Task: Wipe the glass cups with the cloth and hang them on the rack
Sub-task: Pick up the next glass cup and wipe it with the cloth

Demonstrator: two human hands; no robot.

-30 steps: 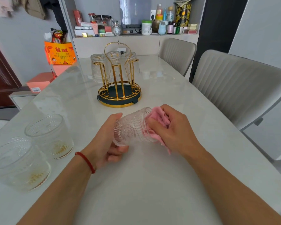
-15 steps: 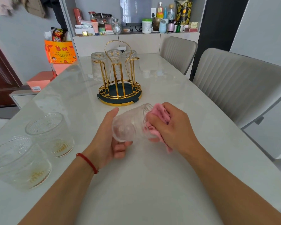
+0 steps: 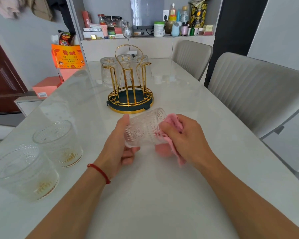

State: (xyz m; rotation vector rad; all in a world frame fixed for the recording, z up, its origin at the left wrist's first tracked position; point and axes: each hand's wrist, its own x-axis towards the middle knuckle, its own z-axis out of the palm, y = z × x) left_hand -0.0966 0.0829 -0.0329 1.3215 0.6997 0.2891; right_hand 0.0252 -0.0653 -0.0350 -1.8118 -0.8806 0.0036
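Note:
My left hand (image 3: 118,145) grips an embossed glass cup (image 3: 143,129) on its side above the table, base towards me. My right hand (image 3: 185,140) holds a pink cloth (image 3: 173,123) bunched against the cup's rim end; part of the cloth hangs below my palm. Straight beyond the cup stands a gold wire rack (image 3: 130,99) on a dark round base, with three glass cups hung upside down on its far pegs (image 3: 125,66). Two more upright glass cups stand at the left: one nearer the middle (image 3: 59,142) and one by the table's edge (image 3: 22,171).
The pale marble table (image 3: 162,195) runs away from me. Two grey padded chairs (image 3: 259,90) stand along its right side. At the far left are an orange box (image 3: 67,56) and pink boxes. A shelf of bottles and jars (image 3: 159,29) is behind the table.
The cup and both hands have risen slightly and moved a little closer to the rack. The cup has turned a bit in my left hand while the cloth stays at its rim.

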